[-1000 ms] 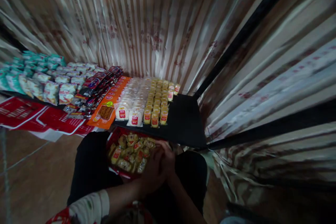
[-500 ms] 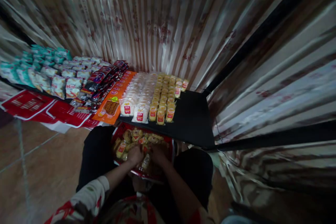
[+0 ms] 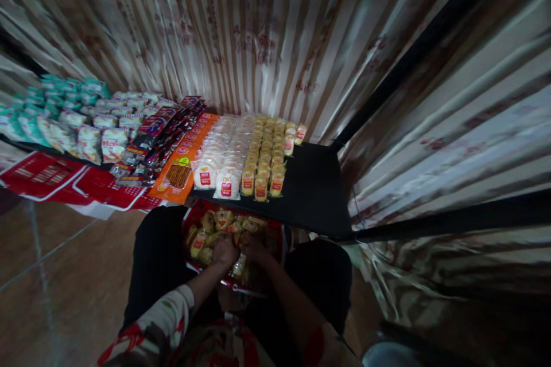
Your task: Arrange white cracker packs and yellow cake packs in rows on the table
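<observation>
A red bag (image 3: 280,252) lies open between my knees, holding many small wrapped yellow cakes (image 3: 198,244). Both hands are down inside it among the cakes. My left hand (image 3: 225,251) is curled with its fingers closed; what it holds is hidden. Close beside it, my right hand (image 3: 253,248) also has bent fingers closed on something in shadow. One wrapped cake shows just below and between the hands. On the black shelf (image 3: 316,186) in front stand rows of the same yellow packets (image 3: 260,183), next to rows of white round packets (image 3: 227,183).
Left along the shelf lie an orange snack bag (image 3: 177,175), dark packets (image 3: 155,126), white snack bags (image 3: 114,143) and teal bags (image 3: 51,97). Red printed bags (image 3: 43,175) hang at the front edge. A striped curtain (image 3: 267,34) hangs behind, with a black frame bar (image 3: 413,63) at right.
My hands have come closer together among the cakes, the right one shifting slightly left. My left forearm has moved a little to the right. The view has shifted slightly.
</observation>
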Motion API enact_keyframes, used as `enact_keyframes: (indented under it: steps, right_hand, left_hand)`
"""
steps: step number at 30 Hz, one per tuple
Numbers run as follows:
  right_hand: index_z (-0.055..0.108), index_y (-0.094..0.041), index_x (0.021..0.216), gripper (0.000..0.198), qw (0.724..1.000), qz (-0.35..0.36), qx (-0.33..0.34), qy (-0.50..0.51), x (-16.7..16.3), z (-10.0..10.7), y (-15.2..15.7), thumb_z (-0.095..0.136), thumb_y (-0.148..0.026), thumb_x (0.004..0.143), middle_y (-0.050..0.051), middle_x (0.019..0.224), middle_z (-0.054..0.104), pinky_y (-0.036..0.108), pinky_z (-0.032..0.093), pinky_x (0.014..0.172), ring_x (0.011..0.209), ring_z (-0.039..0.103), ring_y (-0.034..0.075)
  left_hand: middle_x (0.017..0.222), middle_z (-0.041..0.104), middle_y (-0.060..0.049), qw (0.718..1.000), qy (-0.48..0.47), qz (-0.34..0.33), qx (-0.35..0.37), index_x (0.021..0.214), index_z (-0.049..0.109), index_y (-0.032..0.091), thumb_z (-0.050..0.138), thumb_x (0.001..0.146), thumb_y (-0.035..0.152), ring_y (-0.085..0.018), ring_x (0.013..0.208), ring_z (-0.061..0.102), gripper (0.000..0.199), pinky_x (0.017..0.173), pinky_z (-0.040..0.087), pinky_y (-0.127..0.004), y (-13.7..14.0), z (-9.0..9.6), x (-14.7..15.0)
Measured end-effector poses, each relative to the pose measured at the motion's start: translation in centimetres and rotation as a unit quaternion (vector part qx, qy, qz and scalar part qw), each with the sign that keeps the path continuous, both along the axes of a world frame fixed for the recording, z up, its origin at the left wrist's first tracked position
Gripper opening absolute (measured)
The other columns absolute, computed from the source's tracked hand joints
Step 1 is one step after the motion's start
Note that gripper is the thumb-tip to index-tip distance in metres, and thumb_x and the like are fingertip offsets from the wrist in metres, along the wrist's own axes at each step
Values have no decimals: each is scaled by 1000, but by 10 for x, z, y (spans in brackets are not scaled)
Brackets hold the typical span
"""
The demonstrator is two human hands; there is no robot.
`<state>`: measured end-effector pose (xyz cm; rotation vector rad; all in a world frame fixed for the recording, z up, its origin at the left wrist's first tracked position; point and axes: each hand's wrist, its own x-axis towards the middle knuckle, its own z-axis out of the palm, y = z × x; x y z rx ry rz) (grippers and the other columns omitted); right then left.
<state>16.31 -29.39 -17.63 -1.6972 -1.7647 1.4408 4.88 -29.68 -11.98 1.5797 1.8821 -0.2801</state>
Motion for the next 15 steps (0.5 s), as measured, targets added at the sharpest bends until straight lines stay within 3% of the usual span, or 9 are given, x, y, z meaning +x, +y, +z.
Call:
enact_keyframes:
  steps: [4,8,12,15]
  right_hand:
    - [60,-17,102,30,999,-30,10,2,-2,1,-4,46,-11,75,4,80,68,25,49,63,69,62,16]
    - [61,-17,107,36,997,-52,58,-14,2,16,-10,50,-12,73,7,92,66,32,47,81,87,60,19]
    - [62,-18,111,46,988,-33,151,-9,9,34,-14,57,-10,66,11,117,58,35,37,97,111,50,23]
    - [63,-20,109,42,988,0,144,55,14,43,-15,54,-12,68,7,105,64,33,45,87,96,58,20]
  left_hand:
    - [115,60,-10,999,-13,-22,29,124,49,23,46,82,26,-22,111,54,43,90,40,-29,-7,6,1]
    - [112,62,-13,998,-8,-34,58,119,54,20,43,82,27,-25,107,56,39,88,42,-33,-10,18,-1]
    - [106,65,-13,981,-15,-152,124,109,61,17,45,79,24,-25,106,57,35,95,38,-35,-5,38,-5]
    - [104,67,-13,972,-23,-209,103,102,64,15,48,77,24,-25,103,59,31,92,41,-33,1,58,-6]
